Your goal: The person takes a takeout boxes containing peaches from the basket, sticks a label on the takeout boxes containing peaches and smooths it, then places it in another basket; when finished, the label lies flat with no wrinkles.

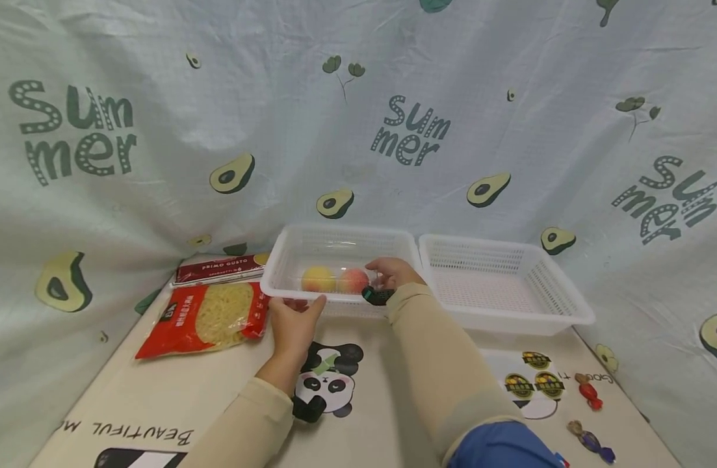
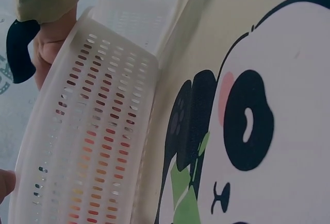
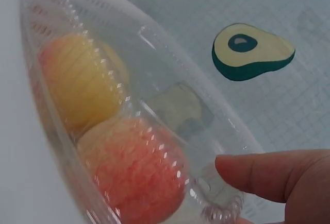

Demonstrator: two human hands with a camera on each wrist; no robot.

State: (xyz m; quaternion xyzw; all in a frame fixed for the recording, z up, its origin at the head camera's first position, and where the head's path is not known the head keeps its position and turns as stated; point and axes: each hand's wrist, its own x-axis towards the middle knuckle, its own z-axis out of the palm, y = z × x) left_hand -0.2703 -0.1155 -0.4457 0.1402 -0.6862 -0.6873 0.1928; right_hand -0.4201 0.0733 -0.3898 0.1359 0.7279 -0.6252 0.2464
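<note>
Two round fruits that look like peaches, one yellow (image 1: 318,279) and one pink-red (image 1: 353,281), sit in a clear plastic box (image 3: 180,62). That box lies inside the left white plastic basket (image 1: 342,229). My right hand (image 1: 396,273) reaches over the basket's front right part and grips the box's end, one finger (image 3: 258,175) lying over its edge. At the basket's front left, my left hand (image 1: 292,328) holds the rim, its thumb up against it. In the left wrist view only a fingertip (image 2: 6,183) shows at the rim of the slotted basket wall (image 2: 98,126).
A second white basket (image 1: 493,315) stands to the right. On the left lie a red bag of pasta (image 1: 188,322) and a dark red spaghetti pack (image 1: 220,269). Red (image 1: 589,392) and purple (image 1: 592,442) wrapped candies lie front right, near round stickers (image 1: 535,377). A printed curtain (image 1: 358,130) hangs behind.
</note>
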